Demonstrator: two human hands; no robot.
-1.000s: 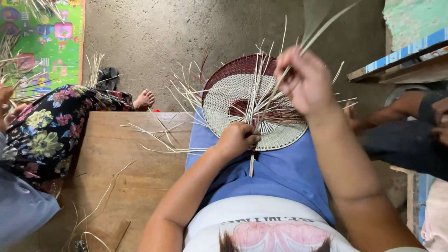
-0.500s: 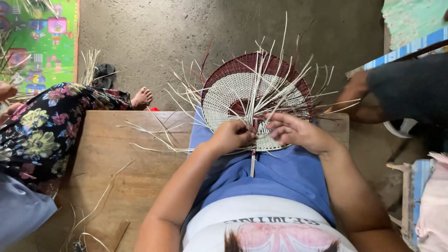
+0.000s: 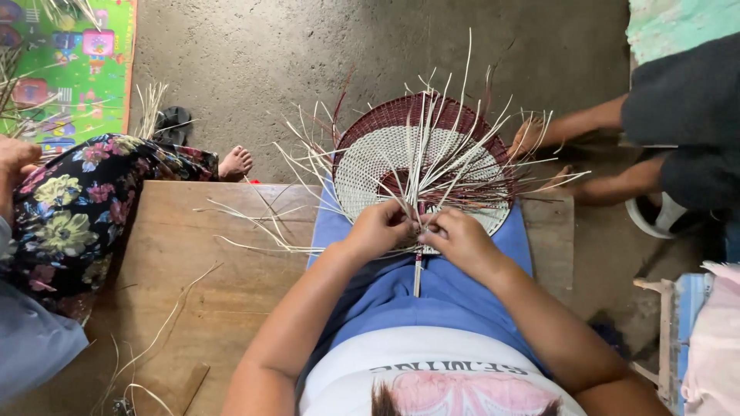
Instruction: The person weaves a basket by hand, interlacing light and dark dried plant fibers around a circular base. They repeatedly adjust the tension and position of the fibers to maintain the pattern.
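The woven fan [image 3: 420, 166] rests flat on the person's lap, over blue shorts [image 3: 432, 300], its thin handle stick [image 3: 417, 277] pointing back toward the body at 6 o'clock, which looks like a way to keep the work steady and the loose ends within reach. Both hands meet at the fan's near edge: the left hand [image 3: 378, 231] and the right hand [image 3: 461, 240] sit side by side, fingers curled and pinched on pale strips right where the handle joins the weave, apparently to hold tension there. Whether each hand grips one strip or several cannot be told. From that point the fan spreads toward 12 o'clock as a rounded disc, cream in the middle band, dark maroon at the core and around the far rim. Many unwoven pale strips [image 3: 462, 154] fan outward from the centre like spokes. At 9 o'clock lies a wooden bench [image 3: 193, 293] with stray strips on it, and beyond it a seated person in a floral garment [image 3: 77, 208]. At 2 o'clock another person's bare feet [image 3: 532, 135] rest on the concrete floor [image 3: 308, 62].
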